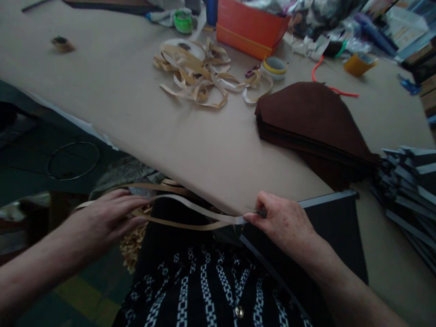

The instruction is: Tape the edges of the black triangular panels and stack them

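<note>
Over my lap, a long, narrow tan-and-white tape strip runs in slack loops between my hands. My left hand is closed around the strip at the left, its fingers slightly blurred. At the table's front edge, my right hand pinches the joined ends between thumb and forefinger. A small dark pointed thing shows in that same hand; its kind is unclear. Below my right wrist lies a black panel with grey strips along its edges, partly hidden by my forearm.
A stack of brown pieces sits at the right, beside a pile of black pieces with grey strips. Tangled tape, a tape roll and an orange box stand farther back. Curled tan scraps hang below the edge.
</note>
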`<action>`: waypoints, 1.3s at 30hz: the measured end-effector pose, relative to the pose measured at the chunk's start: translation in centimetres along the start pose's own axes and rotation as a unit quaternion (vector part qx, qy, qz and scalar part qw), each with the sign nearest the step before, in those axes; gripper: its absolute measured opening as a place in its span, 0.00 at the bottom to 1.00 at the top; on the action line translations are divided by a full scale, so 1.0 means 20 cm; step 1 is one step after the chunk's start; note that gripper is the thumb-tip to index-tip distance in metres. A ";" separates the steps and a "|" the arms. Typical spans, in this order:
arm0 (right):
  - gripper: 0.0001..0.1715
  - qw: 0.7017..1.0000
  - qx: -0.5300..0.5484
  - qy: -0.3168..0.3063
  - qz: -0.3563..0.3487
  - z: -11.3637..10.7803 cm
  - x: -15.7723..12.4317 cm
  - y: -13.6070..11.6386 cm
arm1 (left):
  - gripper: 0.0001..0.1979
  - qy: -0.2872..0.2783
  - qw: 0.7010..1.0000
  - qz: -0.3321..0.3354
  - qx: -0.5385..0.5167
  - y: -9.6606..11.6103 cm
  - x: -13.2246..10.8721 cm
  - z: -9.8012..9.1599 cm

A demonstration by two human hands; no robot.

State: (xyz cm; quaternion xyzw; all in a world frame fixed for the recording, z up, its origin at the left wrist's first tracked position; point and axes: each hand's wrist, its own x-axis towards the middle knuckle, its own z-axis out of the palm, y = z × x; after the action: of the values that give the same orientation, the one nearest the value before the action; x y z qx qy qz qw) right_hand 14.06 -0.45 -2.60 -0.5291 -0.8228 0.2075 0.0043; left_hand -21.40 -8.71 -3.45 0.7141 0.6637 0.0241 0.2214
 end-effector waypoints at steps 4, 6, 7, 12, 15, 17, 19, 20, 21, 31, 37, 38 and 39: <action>0.12 0.987 0.159 -0.029 -0.002 -0.06 -0.01 0.05 | 0.16 -0.015 0.982 0.105 -0.159 0.39 0.19 0.17; 0.10 0.979 0.203 -0.032 -0.011 -0.08 -0.04 0.08 | 0.15 -0.070 0.957 0.108 -0.261 0.53 0.25 0.26; 0.10 0.978 0.205 -0.032 -0.009 -0.09 -0.06 0.10 | 0.14 -0.100 0.939 0.107 -0.310 0.58 0.26 0.29; 0.08 0.987 0.158 -0.001 0.019 -0.07 -0.11 0.17 | 0.17 -0.195 0.869 0.067 -0.450 0.69 0.26 0.36; 0.09 0.986 0.164 0.020 0.031 -0.07 -0.12 0.17 | 0.20 -0.215 0.850 0.044 -0.479 0.69 0.26 0.39; 0.09 0.984 0.175 0.008 0.021 -0.08 -0.13 0.14 | 0.24 -0.218 0.841 0.043 -0.493 0.69 0.27 0.41; 0.11 0.978 0.207 -0.008 0.002 -0.08 -0.16 0.09 | 0.26 -0.229 0.827 0.041 -0.512 0.69 0.28 0.43; 0.12 0.973 0.228 -0.009 -0.009 -0.08 -0.17 0.07 | 0.27 -0.236 0.819 0.037 -0.522 0.69 0.29 0.44; 0.13 0.968 0.252 -0.002 -0.019 -0.07 -0.18 0.05 | 0.27 -0.242 0.811 0.033 -0.533 0.69 0.29 0.44; 0.11 0.937 0.349 -0.003 0.003 -0.01 -0.25 -0.01 | 0.22 -0.263 0.788 0.017 -0.557 0.76 0.26 0.37; 0.13 0.931 0.360 -0.002 0.054 0.00 -0.22 0.03 | 0.16 -0.216 0.833 0.006 -0.509 0.81 0.26 0.28; 0.14 0.929 0.364 0.004 0.060 0.00 -0.21 0.04 | 0.15 -0.206 0.858 0.009 -0.470 0.82 0.27 0.26; 0.14 0.928 0.368 0.013 0.064 -0.01 -0.20 0.05 | 0.14 -0.196 0.888 0.015 -0.416 0.83 0.29 0.23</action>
State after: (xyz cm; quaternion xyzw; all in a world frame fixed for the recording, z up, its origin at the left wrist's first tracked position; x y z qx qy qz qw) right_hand 16.75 -3.50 -1.82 -0.5449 -0.6527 0.4885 0.1960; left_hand -3.62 -4.84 -3.22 0.5565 0.5251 0.1615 0.6233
